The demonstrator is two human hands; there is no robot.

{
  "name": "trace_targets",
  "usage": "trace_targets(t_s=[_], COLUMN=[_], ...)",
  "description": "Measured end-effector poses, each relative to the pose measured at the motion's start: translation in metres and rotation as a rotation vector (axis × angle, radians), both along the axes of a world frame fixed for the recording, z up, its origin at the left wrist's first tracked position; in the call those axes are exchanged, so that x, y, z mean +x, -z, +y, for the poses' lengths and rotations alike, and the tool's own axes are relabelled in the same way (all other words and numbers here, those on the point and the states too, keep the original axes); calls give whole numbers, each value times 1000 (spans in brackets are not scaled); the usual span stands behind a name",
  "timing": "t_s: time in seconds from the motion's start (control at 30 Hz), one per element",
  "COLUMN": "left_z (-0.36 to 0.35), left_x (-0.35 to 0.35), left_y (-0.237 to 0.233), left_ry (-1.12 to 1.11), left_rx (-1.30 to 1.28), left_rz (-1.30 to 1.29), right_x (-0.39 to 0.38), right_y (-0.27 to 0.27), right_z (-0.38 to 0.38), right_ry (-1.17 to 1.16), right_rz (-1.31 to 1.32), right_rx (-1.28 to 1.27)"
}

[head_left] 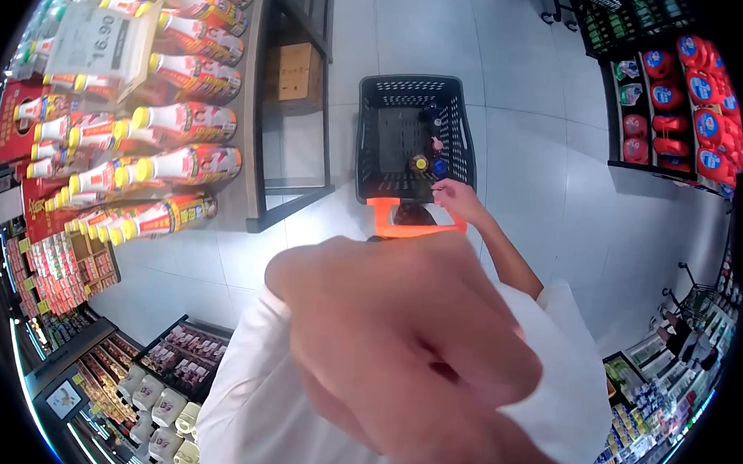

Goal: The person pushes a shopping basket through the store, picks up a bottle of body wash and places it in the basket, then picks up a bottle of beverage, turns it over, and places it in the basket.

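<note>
Pale tiled floor (pixel 514 139) shines under bright light. Left, a shelf (pixel 250 89) of bottles (pixel 187 121) with a price sign (pixel 96 42); right, a rack (pixel 608 117) of red jugs (pixel 699 96), perhaps detergent.

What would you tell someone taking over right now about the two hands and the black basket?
The left hand is raised close to the camera and blurred; grip unclear, nothing seen in it.
The right hand is at the near rim of the black plastic shopping basket, just above its orange handle; grip unclear.
The basket stands on the pale tiled floor, beside a shelf of yellow-capped bottles.
Done: a few small bottles lie in the basket.
Left: much of the basket's bottom is bare.
</note>
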State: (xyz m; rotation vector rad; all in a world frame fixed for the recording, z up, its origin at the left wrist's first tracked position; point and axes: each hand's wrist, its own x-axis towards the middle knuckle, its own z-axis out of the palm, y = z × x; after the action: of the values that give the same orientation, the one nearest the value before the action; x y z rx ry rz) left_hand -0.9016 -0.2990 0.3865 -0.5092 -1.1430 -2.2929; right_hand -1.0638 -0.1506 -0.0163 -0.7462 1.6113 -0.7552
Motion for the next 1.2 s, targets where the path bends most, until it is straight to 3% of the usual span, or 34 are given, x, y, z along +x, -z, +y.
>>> trace_targets(t_s=[0.13, 0.27, 0.4, 0.53, 0.67, 0.7, 0.73, 0.8, 0.83, 0.9, 0.97, 1.0, 1.13, 1.2], left_z=[44, 87, 118, 133, 128, 123, 118, 99, 90, 89, 96, 99, 89, 76], left_x=[60, 123, 168, 198, 204, 195, 181, 128, 105, 77, 75, 72, 49, 33], left_y=[-43, -68, -79, -82, -64, -47, -22, 62, 115, 256, 335, 369, 390, 391], left_ry=[27, 5, -12, -56, -111, -129, -157, -231, -334, -786, -610, -541, -320, -339], left_rx=[-55, -82, -109, -134, -161, -160, -162, -210, -404, -1169, -1562, -1555, -1403, -1422], left_rz=[113, 165, 192, 200, 113, 47, -38, -266, -587, -818, -1162, -1218, -1407, -1431], right_x=[45, 80, 94, 89, 79, 79, 73, 59, 57, 60, 59, 57, 54, 45], right_y=[-71, -58, -47, -22, -5, -23, -6, 15, 23, 11, -1, -2, -7, -8], right_z=[47, 77, 73, 57, 49, 47, 50, 44, 48, 44, 38, 33, 23, 10], right_ry=[-386, -490, -562, -564, -572, -606, -579, -557, -599, -656, -675, -693, -685, -705], right_rz=[425, 886, 1096, 1142, 1154, 1113, 1082, 1061, 1099, 1132, 1132, 1146, 1134, 1099], right_rx=[-114, -363, -290, -99, -109, -45, -59, -100, -127, -150, -143, -123, -75, -55])
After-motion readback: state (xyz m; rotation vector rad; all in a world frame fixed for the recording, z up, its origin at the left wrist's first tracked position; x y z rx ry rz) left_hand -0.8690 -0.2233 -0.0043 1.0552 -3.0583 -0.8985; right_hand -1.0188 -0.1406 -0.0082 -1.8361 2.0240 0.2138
